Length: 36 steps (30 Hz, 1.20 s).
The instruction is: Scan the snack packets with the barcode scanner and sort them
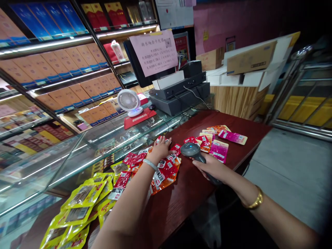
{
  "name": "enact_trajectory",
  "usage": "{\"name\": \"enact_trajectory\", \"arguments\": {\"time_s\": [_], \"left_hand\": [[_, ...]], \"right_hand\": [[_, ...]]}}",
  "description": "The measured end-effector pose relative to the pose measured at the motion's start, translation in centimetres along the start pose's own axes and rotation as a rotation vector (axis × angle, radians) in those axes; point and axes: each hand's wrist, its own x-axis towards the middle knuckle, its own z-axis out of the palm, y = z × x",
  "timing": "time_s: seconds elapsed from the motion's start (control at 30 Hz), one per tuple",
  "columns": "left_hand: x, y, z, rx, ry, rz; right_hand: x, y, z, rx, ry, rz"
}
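My right hand [211,166] is wrapped round the handle of a dark grey barcode scanner [190,149], whose head points left and shows a small blue light. My left hand [161,149], with a pale bangle at the wrist, lies with fingers spread over a pile of red snack packets [168,168]. Whether it pinches one of them is hard to see. Beneath them are orange packets [159,188]. Nearer to me, yellow snack packets [83,195] with clear windows are heaped. Beyond the scanner lie magenta packets [219,149] and more red ones [204,142].
The dark red tabletop [192,193] adjoins a glass display counter [95,152]. On the counter stand a white fan [129,101], a cash drawer [181,98] and a monitor with a pink notice [155,52]. Cardboard boxes [251,57] are behind, a metal railing [303,93] at right.
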Motion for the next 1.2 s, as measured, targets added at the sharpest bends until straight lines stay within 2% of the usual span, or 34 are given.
{"name": "enact_trajectory", "arguments": {"time_s": [0.1,0.23,0.43,0.77,0.9,1.03,1.1,1.2], "left_hand": [[-2.2,1.9,-0.4,0.053,0.147,-0.067],[-3.4,3.4,-0.1,0.049,0.077,-0.135],[-3.0,2.8,1.0,-0.158,0.163,-0.23],[-3.2,2.3,2.0,-0.307,0.227,-0.226],[-1.7,3.5,2.0,-0.548,0.281,-0.24],[1.4,6.4,2.6,-0.844,0.361,-0.247],[2.9,8.1,3.1,-0.97,0.326,-0.223],[4.2,9.6,3.6,-0.989,0.211,-0.039]], "right_hand": [[0.0,0.2,-0.2,0.005,0.006,0.021],[-0.2,0.6,-0.3,0.03,0.021,0.025],[-0.3,0.5,-0.2,0.041,0.028,0.021],[-0.6,0.1,-0.3,0.084,0.045,0.003],[-0.8,0.8,-0.6,0.094,0.06,0.003],[-1.1,1.2,-0.9,0.097,0.086,0.012],[-1.3,1.2,-1.1,0.112,0.099,0.028],[-1.7,1.1,-1.5,0.113,0.119,0.049]]}}
